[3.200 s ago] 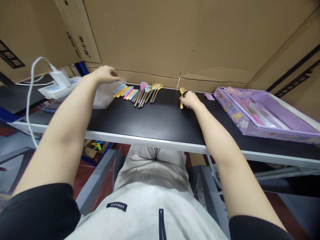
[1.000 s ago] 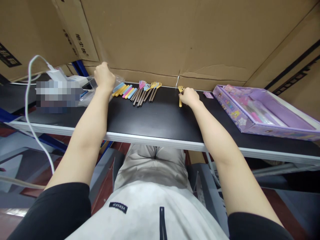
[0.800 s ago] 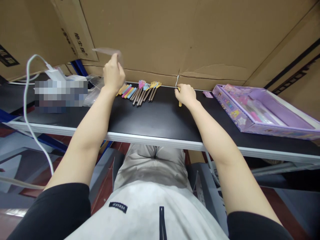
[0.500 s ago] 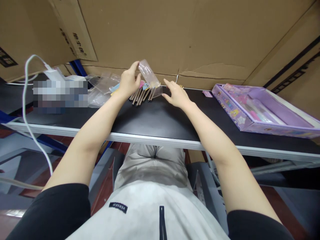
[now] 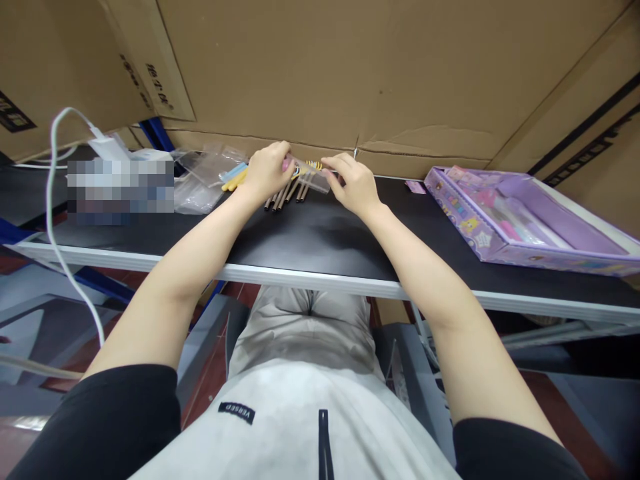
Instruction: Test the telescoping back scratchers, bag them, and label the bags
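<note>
My left hand (image 5: 267, 170) and my right hand (image 5: 350, 181) meet at the back of the black table (image 5: 320, 237). Together they pinch a small clear plastic bag (image 5: 311, 176), one hand at each end, just above a row of small forks and sticks (image 5: 283, 193) with brown handles and coloured heads. A few blue and yellow sticks (image 5: 233, 177) show left of my left hand. The yellow fork I held earlier is not visible; my right hand hides that spot.
A heap of clear bags (image 5: 203, 177) lies at the back left, beside a white charger with cable (image 5: 103, 147). A purple toy box (image 5: 525, 220) sits at the right. Cardboard boxes (image 5: 350, 73) wall the back of the table.
My left hand took a clear bag from the heap and carried it right. My right hand left the yellow fork, moved left and took the bag's other end.
</note>
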`<state>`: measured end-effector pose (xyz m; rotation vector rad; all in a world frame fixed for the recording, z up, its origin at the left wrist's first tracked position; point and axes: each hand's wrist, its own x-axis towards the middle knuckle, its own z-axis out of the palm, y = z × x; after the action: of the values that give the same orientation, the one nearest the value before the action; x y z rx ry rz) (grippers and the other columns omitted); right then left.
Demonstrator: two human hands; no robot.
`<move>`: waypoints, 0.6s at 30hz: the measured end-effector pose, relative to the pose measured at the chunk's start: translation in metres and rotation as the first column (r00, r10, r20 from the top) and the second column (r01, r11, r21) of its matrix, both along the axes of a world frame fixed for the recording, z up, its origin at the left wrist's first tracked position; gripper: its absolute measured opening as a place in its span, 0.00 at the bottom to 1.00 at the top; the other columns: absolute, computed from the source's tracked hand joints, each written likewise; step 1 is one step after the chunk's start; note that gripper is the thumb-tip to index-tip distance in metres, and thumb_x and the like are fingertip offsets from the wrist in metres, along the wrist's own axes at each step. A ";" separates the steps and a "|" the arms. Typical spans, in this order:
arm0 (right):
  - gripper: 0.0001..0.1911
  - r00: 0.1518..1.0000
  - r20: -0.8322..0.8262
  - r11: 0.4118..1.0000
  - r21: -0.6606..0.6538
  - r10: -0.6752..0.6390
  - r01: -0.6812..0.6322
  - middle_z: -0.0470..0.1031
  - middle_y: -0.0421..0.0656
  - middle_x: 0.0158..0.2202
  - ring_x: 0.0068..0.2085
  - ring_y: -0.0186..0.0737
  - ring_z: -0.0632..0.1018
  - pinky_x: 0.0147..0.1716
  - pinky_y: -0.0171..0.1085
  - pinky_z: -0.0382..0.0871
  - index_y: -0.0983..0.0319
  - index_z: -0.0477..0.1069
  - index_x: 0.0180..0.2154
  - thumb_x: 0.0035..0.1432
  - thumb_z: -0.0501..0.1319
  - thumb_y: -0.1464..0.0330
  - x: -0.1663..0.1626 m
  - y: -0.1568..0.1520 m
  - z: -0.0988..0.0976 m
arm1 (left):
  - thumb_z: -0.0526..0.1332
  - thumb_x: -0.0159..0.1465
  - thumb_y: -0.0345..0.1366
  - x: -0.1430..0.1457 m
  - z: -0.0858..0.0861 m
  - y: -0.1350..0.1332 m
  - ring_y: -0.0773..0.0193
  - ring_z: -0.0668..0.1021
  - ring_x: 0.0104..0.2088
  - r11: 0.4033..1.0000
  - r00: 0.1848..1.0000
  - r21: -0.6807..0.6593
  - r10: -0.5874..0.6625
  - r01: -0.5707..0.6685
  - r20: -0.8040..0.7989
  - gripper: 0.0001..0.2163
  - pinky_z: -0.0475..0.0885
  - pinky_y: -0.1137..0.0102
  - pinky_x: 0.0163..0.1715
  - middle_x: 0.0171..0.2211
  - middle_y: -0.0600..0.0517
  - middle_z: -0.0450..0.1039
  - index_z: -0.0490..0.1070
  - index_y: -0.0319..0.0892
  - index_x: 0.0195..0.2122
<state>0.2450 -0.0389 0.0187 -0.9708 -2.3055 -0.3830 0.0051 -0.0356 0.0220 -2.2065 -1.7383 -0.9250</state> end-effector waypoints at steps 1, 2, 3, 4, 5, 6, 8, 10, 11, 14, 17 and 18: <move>0.28 1.000 0.021 1.000 -0.024 -0.017 0.017 0.78 0.57 0.62 0.58 0.54 0.81 0.56 0.48 0.75 0.60 0.71 0.69 0.81 0.44 0.57 -0.001 -0.004 0.002 | 0.55 0.71 0.38 0.002 0.001 -0.003 0.41 0.79 0.63 1.000 1.000 -0.016 0.004 -0.004 -0.015 0.19 0.70 0.49 0.65 0.57 0.39 0.80 0.73 0.44 0.61; 0.28 0.998 0.046 0.998 -0.051 -0.032 0.034 0.78 0.56 0.63 0.59 0.54 0.81 0.56 0.48 0.75 0.59 0.70 0.70 0.80 0.46 0.57 -0.003 -0.008 0.004 | 0.54 0.71 0.38 0.005 0.002 -0.005 0.40 0.78 0.63 0.999 1.000 -0.032 0.005 -0.005 -0.028 0.19 0.71 0.49 0.65 0.57 0.38 0.79 0.73 0.44 0.61; 0.28 0.997 0.071 0.996 -0.073 -0.041 0.046 0.77 0.56 0.64 0.60 0.55 0.80 0.56 0.47 0.75 0.59 0.68 0.71 0.79 0.48 0.57 -0.004 -0.011 0.006 | 0.54 0.71 0.38 0.007 0.002 -0.008 0.40 0.78 0.63 0.999 0.999 -0.044 0.004 -0.005 -0.039 0.19 0.71 0.49 0.64 0.58 0.37 0.79 0.73 0.44 0.61; 0.29 0.995 0.091 0.995 -0.088 -0.041 0.050 0.76 0.56 0.65 0.60 0.56 0.80 0.56 0.47 0.74 0.59 0.66 0.73 0.79 0.50 0.57 -0.005 -0.014 0.008 | 0.54 0.71 0.38 0.009 0.002 -0.010 0.39 0.78 0.63 0.999 0.999 -0.051 0.001 -0.004 -0.046 0.19 0.71 0.49 0.63 0.58 0.37 0.79 0.72 0.44 0.61; 0.30 0.994 0.105 0.994 -0.095 -0.036 0.046 0.75 0.56 0.66 0.61 0.57 0.80 0.56 0.48 0.74 0.59 0.65 0.74 0.78 0.51 0.57 -0.005 -0.016 0.009 | 0.54 0.72 0.38 0.011 0.002 -0.012 0.38 0.78 0.63 0.999 0.999 -0.052 -0.002 -0.001 -0.049 0.19 0.72 0.49 0.63 0.57 0.37 0.78 0.72 0.44 0.61; 0.30 0.993 0.116 0.995 -0.097 -0.024 0.036 0.75 0.57 0.66 0.61 0.57 0.79 0.57 0.48 0.74 0.60 0.64 0.74 0.77 0.52 0.57 -0.006 -0.018 0.010 | 0.54 0.72 0.38 0.013 0.001 -0.013 0.38 0.79 0.63 0.999 0.999 -0.050 -0.004 0.002 -0.050 0.19 0.72 0.49 0.62 0.57 0.37 0.78 0.71 0.44 0.62; 0.31 0.992 0.130 0.996 -0.094 0.005 0.008 0.74 0.57 0.67 0.61 0.58 0.79 0.57 0.48 0.73 0.61 0.63 0.75 0.77 0.53 0.58 -0.006 -0.018 0.010 | 0.53 0.73 0.38 0.016 -0.001 -0.014 0.38 0.79 0.62 0.999 0.999 -0.042 0.002 -0.004 -0.052 0.18 0.73 0.49 0.60 0.56 0.37 0.78 0.70 0.45 0.62; 0.31 0.989 0.140 0.995 -0.096 0.037 -0.024 0.73 0.58 0.67 0.60 0.57 0.79 0.58 0.48 0.72 0.62 0.62 0.75 0.76 0.54 0.60 -0.006 -0.018 0.009 | 0.52 0.74 0.37 0.019 -0.003 -0.015 0.39 0.80 0.61 0.998 0.998 -0.047 0.025 -0.028 -0.059 0.18 0.74 0.50 0.59 0.57 0.37 0.77 0.69 0.46 0.62; 0.31 0.988 0.144 0.994 -0.100 0.053 -0.039 0.73 0.58 0.68 0.60 0.56 0.80 0.58 0.48 0.72 0.62 0.62 0.75 0.76 0.54 0.61 -0.006 -0.017 0.009 | 0.51 0.74 0.37 0.020 -0.003 -0.015 0.38 0.80 0.61 0.997 0.997 -0.056 0.043 -0.047 -0.065 0.17 0.74 0.49 0.59 0.58 0.37 0.77 0.69 0.45 0.62; 0.33 0.985 0.146 0.990 -0.119 0.088 -0.071 0.72 0.58 0.68 0.60 0.57 0.80 0.58 0.49 0.73 0.62 0.61 0.75 0.74 0.56 0.61 -0.006 -0.017 0.007 | 0.50 0.73 0.34 0.022 -0.002 -0.015 0.37 0.80 0.60 0.991 0.993 -0.082 0.096 -0.102 -0.075 0.18 0.74 0.48 0.59 0.61 0.35 0.73 0.69 0.43 0.61; 0.34 0.987 0.129 0.987 -0.145 0.092 -0.073 0.73 0.59 0.67 0.61 0.59 0.79 0.58 0.50 0.73 0.63 0.62 0.74 0.73 0.58 0.56 -0.007 -0.020 0.007 | 0.50 0.73 0.34 0.022 0.001 -0.015 0.36 0.80 0.61 0.992 0.993 -0.066 0.099 -0.103 -0.062 0.19 0.74 0.48 0.60 0.63 0.34 0.71 0.68 0.43 0.63; 0.34 0.991 0.111 0.986 -0.151 0.081 -0.064 0.74 0.58 0.66 0.61 0.59 0.79 0.58 0.49 0.73 0.63 0.64 0.73 0.74 0.58 0.54 -0.008 -0.022 0.007 | 0.50 0.73 0.34 0.022 0.001 -0.015 0.36 0.80 0.61 0.994 0.995 -0.057 0.088 -0.091 -0.056 0.20 0.73 0.48 0.61 0.63 0.35 0.71 0.68 0.43 0.64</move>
<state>0.2369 -0.0613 0.0253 -0.9538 -2.4966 -0.2475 0.0268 -0.0503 0.0235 -2.1484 -1.8466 -0.7962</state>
